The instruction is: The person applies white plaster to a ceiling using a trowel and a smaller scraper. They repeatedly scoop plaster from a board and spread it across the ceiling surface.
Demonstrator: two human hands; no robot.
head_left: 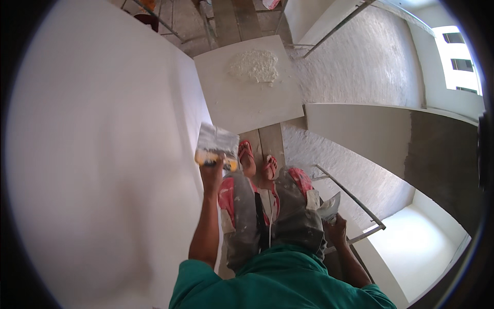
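My left hand (212, 172) is closed round the yellow and black handle of a wide drywall knife (216, 137). Its broad, smeared metal blade points away from me, close beside the white wall (113, 134); whether it touches the wall I cannot tell. Beside my right thigh, my right hand (337, 229) grips a smaller putty knife (330, 206) with a grey blade. A heap of off-white putty (256, 66) lies on the far half of a pale square board (242, 105), beyond my feet.
I stand in red sandals on narrow wooden planks (271, 140). Metal scaffold rails (355, 198) run along the right side, above a lower floor (355, 67). A partly grey beam (370, 126) crosses at right. A window (460, 64) lies at far right.
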